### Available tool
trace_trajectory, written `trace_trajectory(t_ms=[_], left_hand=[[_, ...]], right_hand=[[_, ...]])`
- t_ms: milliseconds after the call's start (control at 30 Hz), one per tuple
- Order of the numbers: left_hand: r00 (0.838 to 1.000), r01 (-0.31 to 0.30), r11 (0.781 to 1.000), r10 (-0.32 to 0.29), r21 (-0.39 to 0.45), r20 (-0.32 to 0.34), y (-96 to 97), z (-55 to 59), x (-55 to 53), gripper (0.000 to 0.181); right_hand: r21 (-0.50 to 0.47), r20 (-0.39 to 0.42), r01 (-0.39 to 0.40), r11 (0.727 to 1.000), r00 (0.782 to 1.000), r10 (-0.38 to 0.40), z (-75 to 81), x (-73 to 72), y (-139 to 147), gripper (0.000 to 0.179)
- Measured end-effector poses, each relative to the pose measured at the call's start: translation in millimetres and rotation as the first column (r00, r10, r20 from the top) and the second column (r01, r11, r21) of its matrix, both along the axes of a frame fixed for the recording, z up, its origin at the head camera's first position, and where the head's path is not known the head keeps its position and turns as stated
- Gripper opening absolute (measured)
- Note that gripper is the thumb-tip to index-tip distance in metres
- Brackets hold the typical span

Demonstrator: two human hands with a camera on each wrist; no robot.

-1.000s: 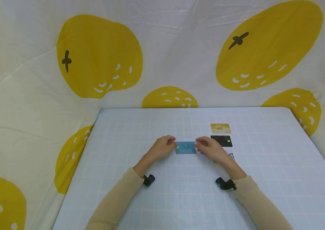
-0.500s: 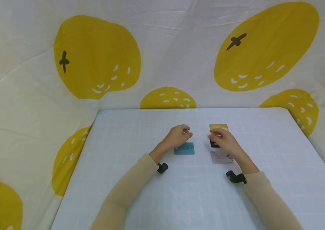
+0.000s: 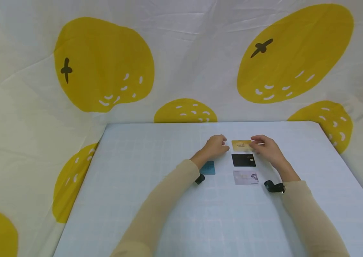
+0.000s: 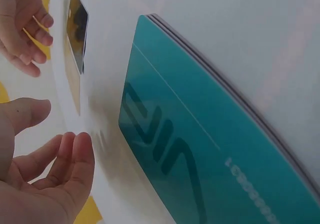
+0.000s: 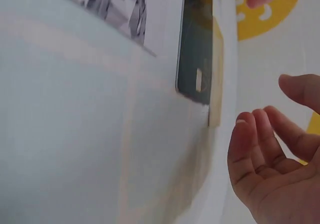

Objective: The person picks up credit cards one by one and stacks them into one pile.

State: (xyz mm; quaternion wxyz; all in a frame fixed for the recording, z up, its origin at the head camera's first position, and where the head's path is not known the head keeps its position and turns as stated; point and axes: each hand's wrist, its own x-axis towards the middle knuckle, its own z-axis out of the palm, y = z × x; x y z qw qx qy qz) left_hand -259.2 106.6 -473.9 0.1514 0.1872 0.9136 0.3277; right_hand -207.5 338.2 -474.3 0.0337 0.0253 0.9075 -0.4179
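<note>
My left hand (image 3: 214, 146) hovers just left of the gold card (image 3: 240, 145), thumb and fingers apart and nothing between them. On the gold card's other side, my right hand (image 3: 269, 150) has its fingertips overlapping the card's right end in the head view. The right wrist view shows the right hand's fingers (image 5: 242, 144) loosely bent, holding nothing. Beneath my left forearm lies a teal card (image 4: 170, 119) with large dark letters, top of a neat stack whose edges show in the left wrist view. In the head view the left wrist partly hides this teal card.
A black card (image 3: 242, 160) with a chip lies nearer than the gold one, and a pale card (image 3: 245, 177) with a grey picture nearer still. All rest on a pale checked tabletop (image 3: 226, 217). A fruit-patterned cloth (image 3: 194, 57) hangs behind the table.
Both hands have let go of the teal cards and moved right and away, to either side of the gold card. The teal stack stays on the table.
</note>
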Motion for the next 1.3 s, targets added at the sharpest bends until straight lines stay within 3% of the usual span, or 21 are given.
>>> trace_trajectory(t_ms=[133, 300, 467, 600, 800, 1300], left_hand=[[1.0, 0.017, 0.998, -0.018, -0.056, -0.018, 12.6, -1.9, -4.6, 0.036], [0.999, 0.039, 0.995, -0.04, -0.087, -0.009, 24.5, -6.7, -9.1, 0.044], [1.0, 0.011, 0.988, -0.013, -0.152, -0.013, 30.7, -8.8, -8.0, 0.051], [1.0, -0.027, 0.983, 0.024, -0.184, -0.017, 33.4, -10.9, -7.0, 0.052], [0.999, -0.024, 0.972, 0.014, -0.234, -0.044, 38.5, -13.9, -6.8, 0.053], [0.997, -0.073, 0.963, 0.071, -0.259, -0.019, 43.7, -14.3, -6.2, 0.05]], right_hand=[[0.026, 0.025, 0.004, 1.0, 1.0, -0.005, -8.9, -10.5, 12, 0.047], [0.03, 0.119, -0.007, 1.0, 0.993, 0.004, -15.2, -20.2, 20, 0.054], [0.033, 0.181, -0.045, 0.998, 0.983, 0.039, -19.5, -23.6, 24, 0.061], [0.056, 0.187, -0.064, 0.996, 0.981, 0.052, -21.4, -25.0, 24, 0.062], [0.071, 0.191, -0.072, 0.995, 0.98, 0.057, -20.9, -23.9, 24, 0.059], [0.046, 0.196, -0.058, 0.997, 0.979, 0.048, -20.4, -23.2, 21, 0.056]])
